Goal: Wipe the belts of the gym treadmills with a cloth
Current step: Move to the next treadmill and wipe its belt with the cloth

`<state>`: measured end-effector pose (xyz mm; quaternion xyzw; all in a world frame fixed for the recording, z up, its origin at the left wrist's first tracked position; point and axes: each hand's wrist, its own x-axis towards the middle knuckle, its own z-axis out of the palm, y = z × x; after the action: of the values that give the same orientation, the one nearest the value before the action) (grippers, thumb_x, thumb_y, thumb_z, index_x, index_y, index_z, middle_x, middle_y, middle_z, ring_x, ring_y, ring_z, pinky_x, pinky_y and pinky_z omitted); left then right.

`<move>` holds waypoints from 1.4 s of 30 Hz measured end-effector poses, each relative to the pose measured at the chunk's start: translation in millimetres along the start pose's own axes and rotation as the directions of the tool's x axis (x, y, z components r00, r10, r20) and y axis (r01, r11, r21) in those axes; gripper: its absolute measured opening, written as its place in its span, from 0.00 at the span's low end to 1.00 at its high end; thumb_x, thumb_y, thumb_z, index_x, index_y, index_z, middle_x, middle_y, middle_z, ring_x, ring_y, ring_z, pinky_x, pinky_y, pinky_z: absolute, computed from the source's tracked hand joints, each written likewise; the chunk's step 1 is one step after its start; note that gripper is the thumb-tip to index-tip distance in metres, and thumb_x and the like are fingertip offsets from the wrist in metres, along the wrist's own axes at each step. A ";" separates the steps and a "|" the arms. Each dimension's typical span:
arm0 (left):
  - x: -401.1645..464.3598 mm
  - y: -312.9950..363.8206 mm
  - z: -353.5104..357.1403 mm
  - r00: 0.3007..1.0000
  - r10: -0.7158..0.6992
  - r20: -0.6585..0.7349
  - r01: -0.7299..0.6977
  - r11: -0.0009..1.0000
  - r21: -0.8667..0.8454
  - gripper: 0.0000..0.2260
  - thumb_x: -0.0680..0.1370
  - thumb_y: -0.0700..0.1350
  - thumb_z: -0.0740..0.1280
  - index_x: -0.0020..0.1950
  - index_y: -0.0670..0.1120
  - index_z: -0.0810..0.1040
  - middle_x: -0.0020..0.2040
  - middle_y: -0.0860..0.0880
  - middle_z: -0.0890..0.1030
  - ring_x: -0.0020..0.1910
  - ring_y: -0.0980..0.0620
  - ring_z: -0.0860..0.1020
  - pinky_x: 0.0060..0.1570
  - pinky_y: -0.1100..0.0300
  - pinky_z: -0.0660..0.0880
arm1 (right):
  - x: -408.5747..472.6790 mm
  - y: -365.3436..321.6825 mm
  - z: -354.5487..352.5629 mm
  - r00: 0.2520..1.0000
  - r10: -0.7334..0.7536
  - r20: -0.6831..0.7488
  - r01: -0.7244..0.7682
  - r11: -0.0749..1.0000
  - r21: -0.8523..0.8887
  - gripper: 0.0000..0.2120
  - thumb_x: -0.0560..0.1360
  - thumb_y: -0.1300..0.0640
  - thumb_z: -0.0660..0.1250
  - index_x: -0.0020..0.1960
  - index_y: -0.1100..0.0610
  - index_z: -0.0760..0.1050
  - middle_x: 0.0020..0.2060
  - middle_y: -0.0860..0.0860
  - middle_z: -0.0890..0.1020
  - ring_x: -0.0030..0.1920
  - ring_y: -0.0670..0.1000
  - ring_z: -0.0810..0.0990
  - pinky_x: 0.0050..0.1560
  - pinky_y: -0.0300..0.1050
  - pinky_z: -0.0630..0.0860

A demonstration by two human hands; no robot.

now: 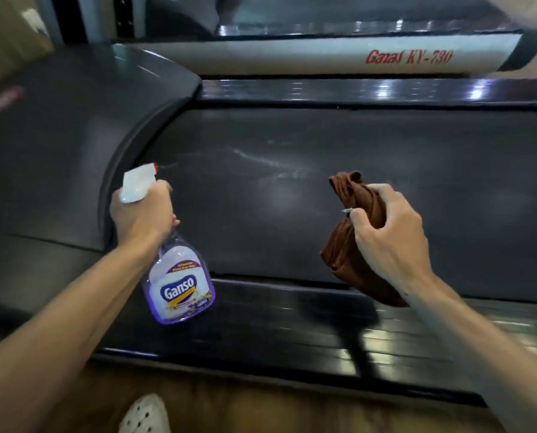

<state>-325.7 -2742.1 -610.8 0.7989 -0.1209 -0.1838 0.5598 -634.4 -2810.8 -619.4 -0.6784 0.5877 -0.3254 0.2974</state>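
The black treadmill belt (339, 189) stretches across the middle of the view, with pale streaks of spray near its left part. My left hand (143, 212) grips the neck of a purple spray bottle (179, 289) with a white trigger head, its nozzle aimed at the belt. My right hand (389, 235) holds a bunched brown cloth (351, 245) above the belt's near edge, and I cannot tell whether it touches the belt.
The dark motor cover (57, 151) curves at the left. Glossy black side rails (323, 326) run along both belt edges. A second treadmill's grey side rail (292, 57) with red lettering lies beyond. My white shoe (145, 415) stands on the wooden floor.
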 end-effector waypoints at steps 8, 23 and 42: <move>13.9 -2.0 -97.1 0.993 0.055 -0.109 -0.070 0.988 -0.138 0.10 0.74 0.43 0.66 0.53 0.45 0.81 0.38 0.46 0.79 0.29 0.52 0.76 0.24 0.66 0.74 | -35.6 -107.6 24.1 0.976 -0.178 0.128 0.180 0.984 -0.007 0.12 0.76 0.42 0.66 0.58 0.44 0.77 0.50 0.45 0.82 0.50 0.51 0.81 0.57 0.57 0.79; 60.4 -45.6 -168.9 0.922 0.388 -0.009 -0.362 0.869 0.337 0.20 0.76 0.46 0.77 0.61 0.41 0.72 0.58 0.41 0.70 0.59 0.38 0.74 0.63 0.48 0.72 | -67.7 -155.3 80.2 0.904 -0.317 0.287 0.304 0.949 0.088 0.10 0.78 0.44 0.68 0.57 0.43 0.76 0.50 0.43 0.80 0.49 0.48 0.79 0.50 0.50 0.74; 57.2 -64.1 -207.4 0.938 0.346 -0.006 -0.319 0.872 0.371 0.41 0.69 0.47 0.82 0.73 0.40 0.62 0.71 0.40 0.65 0.68 0.46 0.68 0.63 0.62 0.64 | -84.1 -137.7 90.1 0.885 -0.275 0.376 0.277 0.960 0.051 0.10 0.77 0.44 0.67 0.58 0.42 0.76 0.51 0.42 0.80 0.50 0.49 0.79 0.54 0.55 0.78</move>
<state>-185.9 -2566.6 -616.6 0.8620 -0.2683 -0.0300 0.4291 -488.1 -2707.3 -574.0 -0.8056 0.4171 -0.2259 0.3549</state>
